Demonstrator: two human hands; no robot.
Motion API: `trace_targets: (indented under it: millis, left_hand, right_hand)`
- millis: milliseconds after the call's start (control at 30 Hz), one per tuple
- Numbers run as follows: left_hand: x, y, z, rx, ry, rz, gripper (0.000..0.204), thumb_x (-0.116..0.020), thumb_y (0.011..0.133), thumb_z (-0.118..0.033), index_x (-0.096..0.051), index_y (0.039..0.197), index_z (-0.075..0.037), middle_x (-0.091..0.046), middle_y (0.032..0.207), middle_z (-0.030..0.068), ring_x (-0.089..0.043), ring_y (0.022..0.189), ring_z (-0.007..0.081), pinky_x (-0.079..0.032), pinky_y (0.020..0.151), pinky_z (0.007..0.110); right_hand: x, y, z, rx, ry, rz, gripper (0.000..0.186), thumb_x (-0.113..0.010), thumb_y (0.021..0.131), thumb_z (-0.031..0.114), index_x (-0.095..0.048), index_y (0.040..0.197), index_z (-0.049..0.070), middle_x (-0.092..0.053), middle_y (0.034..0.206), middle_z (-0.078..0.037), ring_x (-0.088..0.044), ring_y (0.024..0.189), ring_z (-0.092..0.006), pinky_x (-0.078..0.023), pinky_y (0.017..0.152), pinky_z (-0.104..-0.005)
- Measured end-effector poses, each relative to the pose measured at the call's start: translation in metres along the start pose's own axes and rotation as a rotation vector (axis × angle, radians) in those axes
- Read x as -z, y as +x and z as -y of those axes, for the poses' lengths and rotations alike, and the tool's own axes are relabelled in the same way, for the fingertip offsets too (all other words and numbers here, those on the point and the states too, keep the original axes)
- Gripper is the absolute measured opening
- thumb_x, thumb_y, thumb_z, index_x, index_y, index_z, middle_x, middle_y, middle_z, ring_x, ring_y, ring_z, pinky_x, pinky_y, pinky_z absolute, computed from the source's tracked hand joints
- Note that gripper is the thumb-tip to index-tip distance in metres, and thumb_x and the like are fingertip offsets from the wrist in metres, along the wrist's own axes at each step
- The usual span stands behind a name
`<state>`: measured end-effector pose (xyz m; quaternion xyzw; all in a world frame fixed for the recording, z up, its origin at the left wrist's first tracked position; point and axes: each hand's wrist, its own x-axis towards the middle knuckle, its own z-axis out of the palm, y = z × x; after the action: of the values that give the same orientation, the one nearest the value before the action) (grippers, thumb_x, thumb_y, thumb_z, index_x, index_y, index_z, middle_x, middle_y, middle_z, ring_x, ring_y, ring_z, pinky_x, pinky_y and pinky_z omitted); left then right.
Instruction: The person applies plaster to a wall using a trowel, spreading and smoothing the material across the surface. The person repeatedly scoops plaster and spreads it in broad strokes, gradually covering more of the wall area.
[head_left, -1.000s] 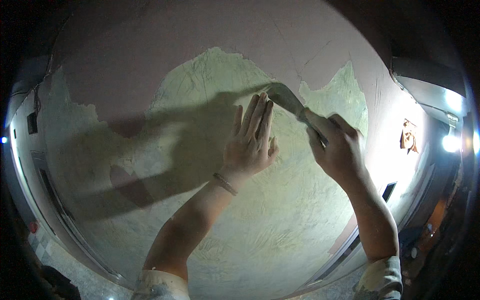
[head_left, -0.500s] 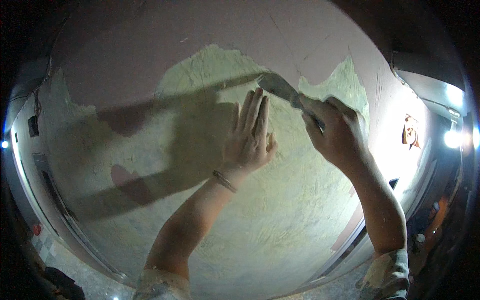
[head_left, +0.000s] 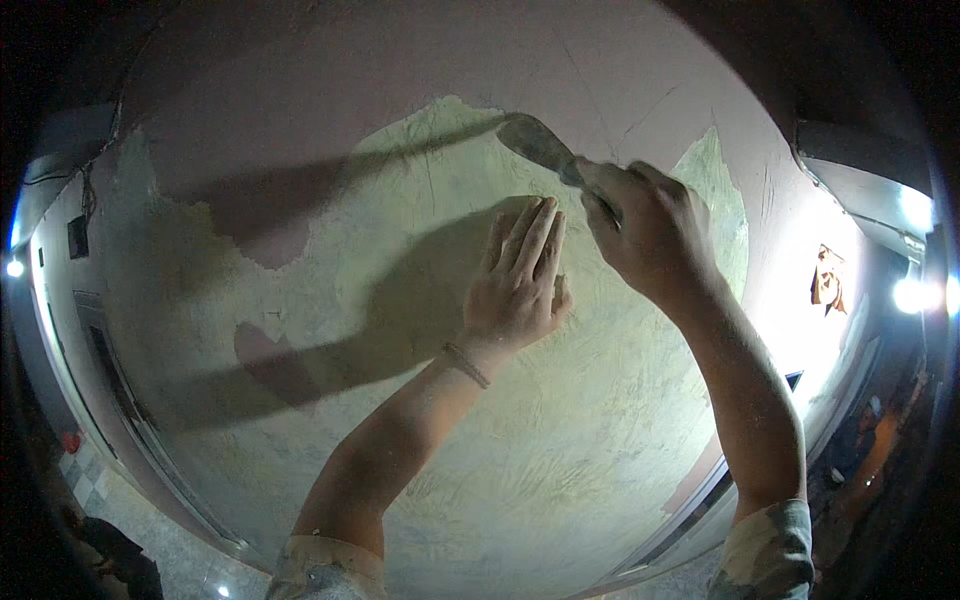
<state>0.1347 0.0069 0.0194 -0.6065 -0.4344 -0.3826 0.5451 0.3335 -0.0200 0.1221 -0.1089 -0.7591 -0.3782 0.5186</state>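
Observation:
My right hand [head_left: 650, 230] grips the handle of a flat metal scraper [head_left: 535, 142], its blade slanting up-left to the border between mauve paint [head_left: 400, 55] and a rough pale-green patch [head_left: 560, 420] on the wall. My left hand [head_left: 518, 285] lies on that pale patch below the blade, fingers stretched upward and close together, holding nothing, a thin bracelet at its wrist. Shadows of both arms fall leftward across the wall. The blade tip sits just under the patch's upper edge or on it; exact contact is unclear.
Bright lamps [head_left: 910, 294] glare at the right, near a torn brown patch [head_left: 827, 278] and pipework along the upper wall. Doorway frames curve at the left [head_left: 100, 350]. A dark bundled object [head_left: 115, 550] lies on the floor at lower left, near checked tiles [head_left: 85, 480].
The scraper and my right hand have moved upward and slightly left. My left hand now appears a little lower and to the right, still spread on the wall.

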Motion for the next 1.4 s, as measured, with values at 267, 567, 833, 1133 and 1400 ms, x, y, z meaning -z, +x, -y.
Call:
trace_targets:
  millis: [267, 567, 833, 1133, 1400]
  left_hand:
    - [-0.001, -0.001, 0.001, -0.017, 0.025, 0.044, 0.073, -0.053, 0.100, -0.030, -0.033, 0.160, 0.007, -0.030, 0.169, 0.0227, -0.029, 0.160, 0.0338, -0.023, 0.132, 0.055]
    - [-0.001, -0.003, 0.000, -0.008, -0.007, 0.026, 0.073, -0.053, 0.101, -0.031, -0.034, 0.161, 0.005, -0.031, 0.169, 0.0210, -0.028, 0.160, 0.0328, -0.021, 0.133, 0.054]
    - [0.000, -0.007, 0.001, 0.002, -0.086, -0.031, 0.075, -0.070, 0.091, -0.025, -0.043, 0.155, 0.003, -0.039, 0.164, 0.0194, -0.035, 0.156, 0.0339, -0.025, 0.130, 0.057]
    - [0.002, -0.002, -0.001, -0.013, -0.052, -0.016, 0.071, -0.062, 0.096, -0.027, -0.041, 0.156, 0.004, -0.038, 0.164, 0.0208, -0.034, 0.156, 0.0347, -0.025, 0.131, 0.056]
    - [-0.003, -0.004, 0.001, -0.018, -0.021, 0.017, 0.070, -0.052, 0.102, -0.030, -0.035, 0.160, 0.006, -0.034, 0.167, 0.0223, -0.031, 0.158, 0.0342, -0.023, 0.132, 0.055]
  right_hand:
    - [-0.004, -0.019, -0.008, -0.177, 0.059, 0.116, 0.023, -0.067, 0.100, 0.019, -0.076, 0.121, 0.016, -0.072, 0.091, -0.012, -0.074, 0.075, -0.0290, -0.061, 0.069, -0.0437]
    - [-0.003, 0.006, 0.006, -0.143, 0.054, 0.046, 0.018, -0.067, 0.099, 0.019, -0.077, 0.113, 0.014, -0.073, 0.088, -0.013, -0.074, 0.076, -0.0310, -0.060, 0.066, -0.0438]
    - [0.005, 0.010, 0.014, -0.202, 0.007, 0.163, 0.022, -0.065, 0.100, 0.022, -0.074, 0.119, 0.015, -0.073, 0.095, -0.014, -0.074, 0.084, -0.0334, -0.061, 0.075, -0.0453]
    - [0.005, 0.013, 0.012, -0.188, -0.023, 0.126, 0.019, -0.064, 0.099, 0.021, -0.076, 0.113, 0.015, -0.073, 0.093, -0.014, -0.074, 0.084, -0.0337, -0.060, 0.074, -0.0475]
    - [-0.014, 0.017, 0.002, -0.108, -0.016, 0.038, 0.021, -0.062, 0.100, 0.023, -0.075, 0.115, 0.015, -0.074, 0.095, -0.015, -0.074, 0.085, -0.0355, -0.061, 0.076, -0.0471]
